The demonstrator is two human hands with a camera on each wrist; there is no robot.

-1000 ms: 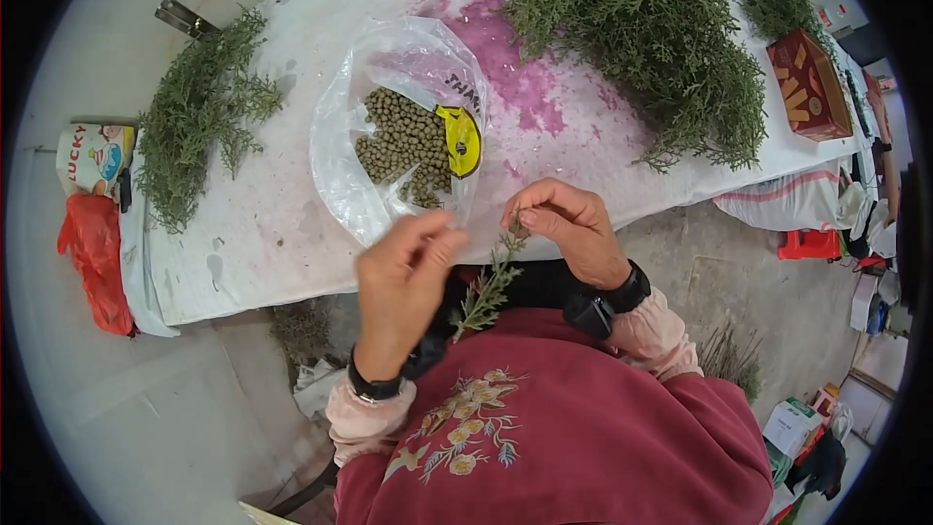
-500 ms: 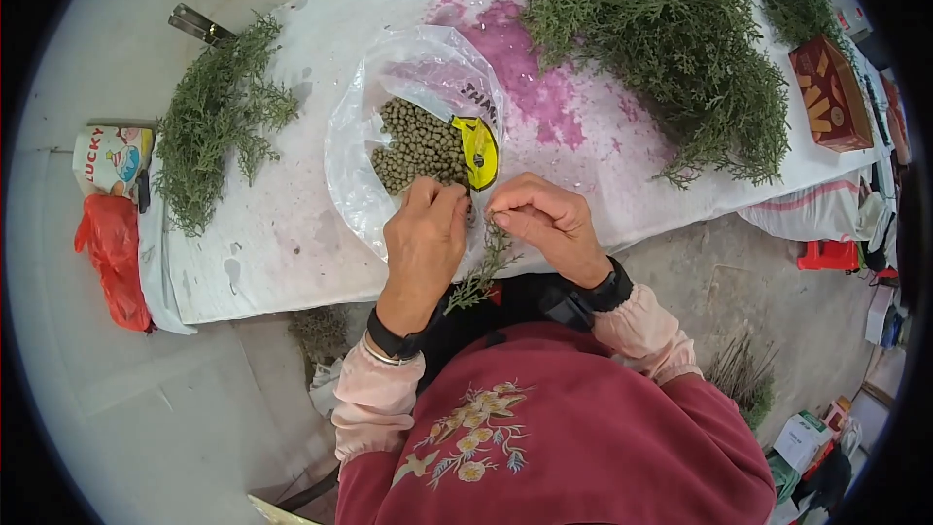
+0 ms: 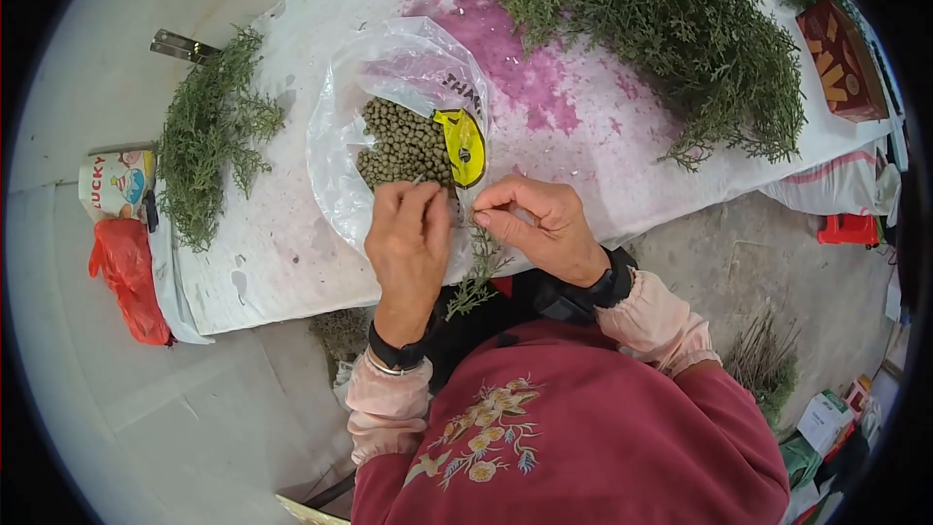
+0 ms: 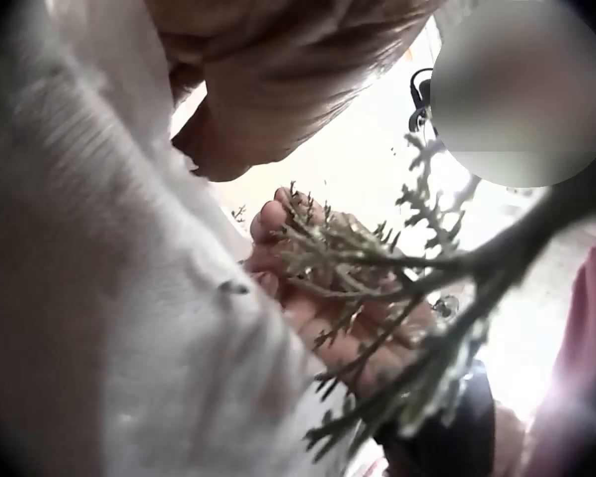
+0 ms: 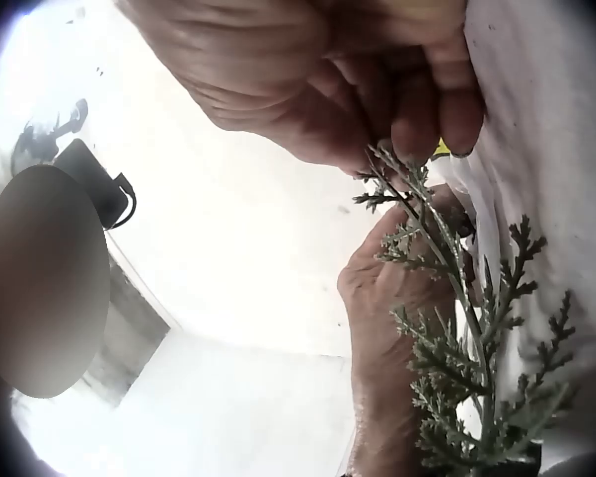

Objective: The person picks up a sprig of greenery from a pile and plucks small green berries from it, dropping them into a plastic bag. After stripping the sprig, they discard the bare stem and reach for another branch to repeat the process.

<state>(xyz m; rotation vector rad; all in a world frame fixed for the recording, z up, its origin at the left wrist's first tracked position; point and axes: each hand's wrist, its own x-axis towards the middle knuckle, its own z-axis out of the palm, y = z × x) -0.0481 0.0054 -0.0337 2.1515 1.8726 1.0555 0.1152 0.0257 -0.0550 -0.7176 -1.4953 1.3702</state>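
My right hand (image 3: pixel 544 231) pinches the upper end of a green sprig (image 3: pixel 476 277) between thumb and forefinger; the sprig hangs below it over the table's front edge. In the right wrist view the sprig (image 5: pixel 482 368) crosses in front of my left hand (image 5: pixel 392 308). My left hand (image 3: pixel 408 248) has bent fingers at the near rim of a clear plastic bag (image 3: pixel 335 151), beside brown-green pellets (image 3: pixel 403 141). Its fingertips are partly hidden, and I cannot tell what they hold. The left wrist view shows my right hand (image 4: pixel 348 323) behind blurred sprig branches (image 4: pixel 427 368).
A large heap of green branches (image 3: pixel 680 39) lies at the back right, a smaller one (image 3: pixel 214 136) at the left. A red box (image 3: pixel 841 63) stands at the right edge. A red plastic bag (image 3: pixel 131 282) hangs at the left; cut stems (image 3: pixel 763 369) are on the floor.
My left hand has moved forward to the bag's near rim. My right hand keeps its pinch on the sprig and sits slightly further left. The head view has shifted a little.
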